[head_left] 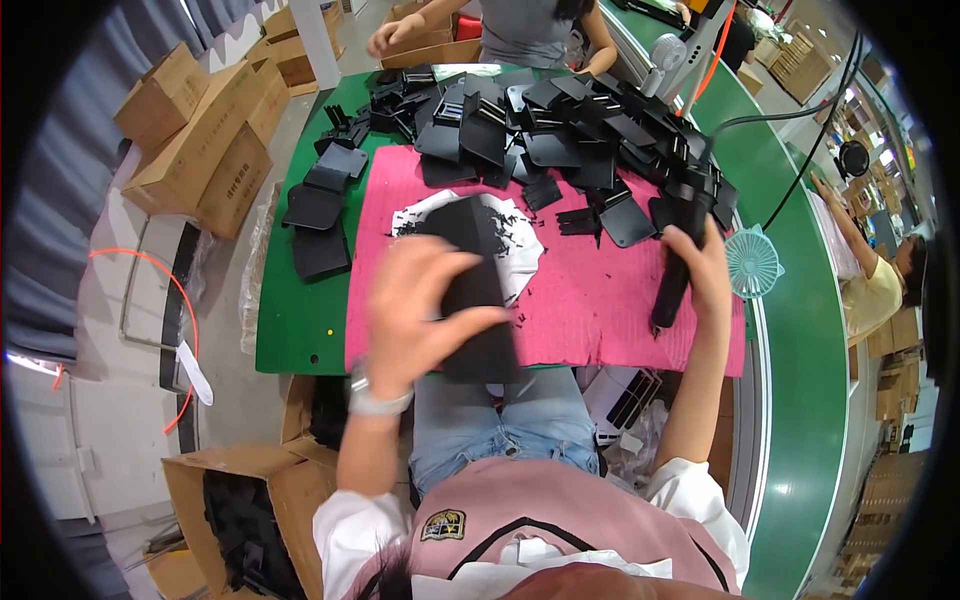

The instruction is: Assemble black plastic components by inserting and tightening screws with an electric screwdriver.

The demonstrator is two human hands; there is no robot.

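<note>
A flat black panel [465,290] lies over the pink mat, its near end reaching past the table's front edge. Above its left side is my left hand [415,310], smeared by motion, with thumb and fingers spread; whether it touches the panel I cannot tell. My right hand [700,260] is wrapped round a black corded electric screwdriver [680,265], tip pointing down toward the mat's right part. Partly behind the panel is a white sheet [525,262] strewn with small black screws [505,225].
Black plates and brackets [550,150] heap along the far side of the pink mat [590,300]. More plates [320,250] lie at left. A small teal fan [752,262] stands right of the screwdriver. Across the table is another person [525,35]. An open carton [240,520] sits lower left.
</note>
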